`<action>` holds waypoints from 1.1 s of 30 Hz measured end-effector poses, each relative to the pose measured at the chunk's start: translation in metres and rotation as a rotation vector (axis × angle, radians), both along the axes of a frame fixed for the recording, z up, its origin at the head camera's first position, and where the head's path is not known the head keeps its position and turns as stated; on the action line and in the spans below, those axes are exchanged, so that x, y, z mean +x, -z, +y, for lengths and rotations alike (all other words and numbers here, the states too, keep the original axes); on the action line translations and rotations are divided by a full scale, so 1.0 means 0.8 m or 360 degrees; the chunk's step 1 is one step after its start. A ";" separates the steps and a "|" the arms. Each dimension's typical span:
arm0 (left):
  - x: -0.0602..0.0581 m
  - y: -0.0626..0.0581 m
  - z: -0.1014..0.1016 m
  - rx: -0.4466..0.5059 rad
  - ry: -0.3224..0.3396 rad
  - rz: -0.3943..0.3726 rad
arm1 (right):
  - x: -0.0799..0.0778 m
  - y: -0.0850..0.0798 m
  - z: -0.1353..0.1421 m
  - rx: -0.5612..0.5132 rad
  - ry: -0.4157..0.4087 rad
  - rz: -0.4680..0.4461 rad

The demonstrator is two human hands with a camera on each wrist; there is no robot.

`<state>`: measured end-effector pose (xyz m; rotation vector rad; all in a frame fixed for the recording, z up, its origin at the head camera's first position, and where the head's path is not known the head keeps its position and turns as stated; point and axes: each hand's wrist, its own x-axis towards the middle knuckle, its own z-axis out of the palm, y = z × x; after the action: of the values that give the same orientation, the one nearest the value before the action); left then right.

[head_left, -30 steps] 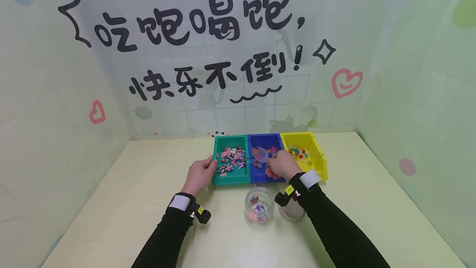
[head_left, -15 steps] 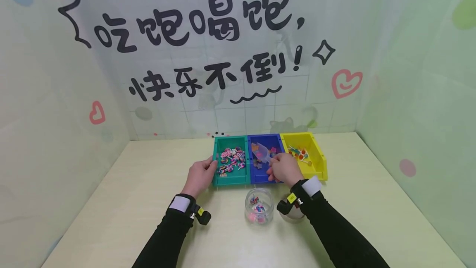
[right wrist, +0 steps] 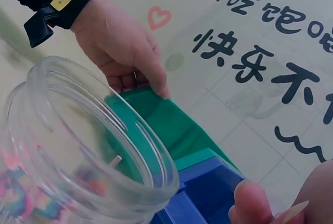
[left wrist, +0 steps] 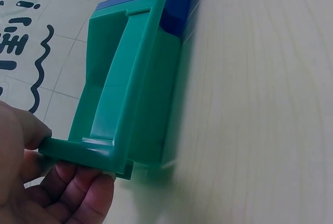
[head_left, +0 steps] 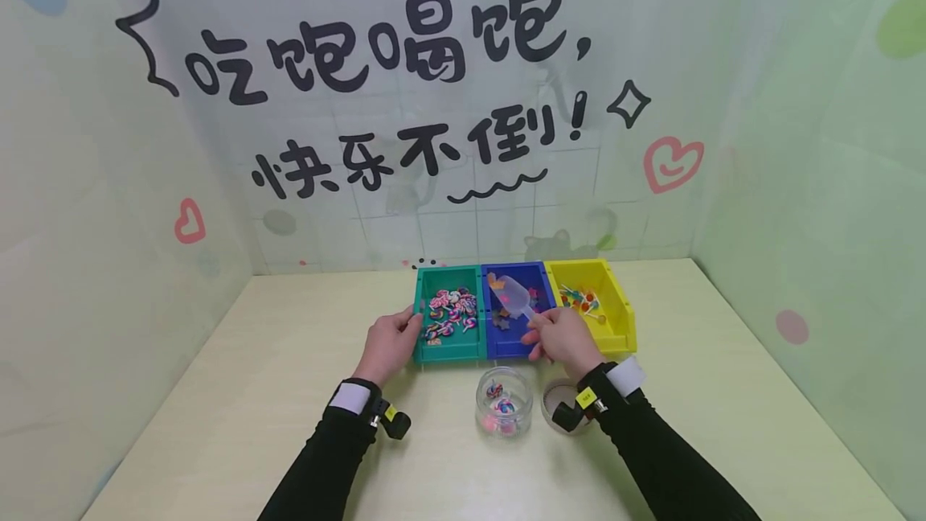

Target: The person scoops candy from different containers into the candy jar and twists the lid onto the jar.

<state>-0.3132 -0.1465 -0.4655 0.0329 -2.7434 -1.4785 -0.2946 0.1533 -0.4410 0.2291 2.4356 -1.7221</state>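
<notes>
My left hand grips the left side wall of the green bin, thumb on the inside and fingers beneath. The green bin holds several lollipop-shaped candies. In the middle stands the blue bin with star-shaped pieces. Above it my right hand pinches the handle of a translucent scoop, whose bowl points to the back left. Whether the scoop carries pieces is hard to tell. In front of the bins stands an uncovered glass jar with a few candies at its bottom.
On the right of the row is a yellow bin with small lollipops. A round lid lies right of the jar, partly under the right wrist. The wooden table meets a printed curtain behind the bins.
My right hand has drawn back to the right and toward me with the scoop, uncovering more of the lid. The left hand keeps its grip on the green bin.
</notes>
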 end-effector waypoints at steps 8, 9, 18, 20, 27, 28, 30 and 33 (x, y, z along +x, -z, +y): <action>0.002 0.002 0.000 -0.0023 -0.0004 -0.0003 | 0.007 -0.004 0.016 -0.0039 0.0029 0.0129; 0.002 0.002 -0.001 -0.0023 -0.0006 -0.0009 | 0.006 -0.005 0.018 -0.0044 0.0033 0.0134; 0.006 -0.006 -0.001 -0.0089 -0.0013 0.0031 | 0.002 -0.013 0.035 -0.0073 0.0040 0.0167; 0.007 -0.008 -0.001 -0.0130 -0.0038 0.0080 | 0.003 -0.015 0.037 -0.0080 0.0037 0.0169; 0.013 -0.020 0.001 -0.0094 -0.0213 0.0323 | 0.005 -0.026 0.047 -0.0087 0.0052 0.0183; 0.015 -0.023 0.002 -0.0071 -0.0218 0.0339 | 0.005 -0.028 0.048 -0.0087 0.0054 0.0176; 0.020 -0.029 0.004 -0.0032 -0.0203 0.0364 | 0.007 -0.032 0.052 -0.0086 0.0062 0.0160; 0.031 -0.037 0.009 0.0031 -0.0124 0.0381 | 0.011 -0.038 0.057 -0.0081 0.0073 0.0165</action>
<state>-0.2885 -0.1390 -0.4360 -0.0342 -2.5098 -1.3899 -0.2859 0.1989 -0.4106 0.1960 2.4730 -1.8572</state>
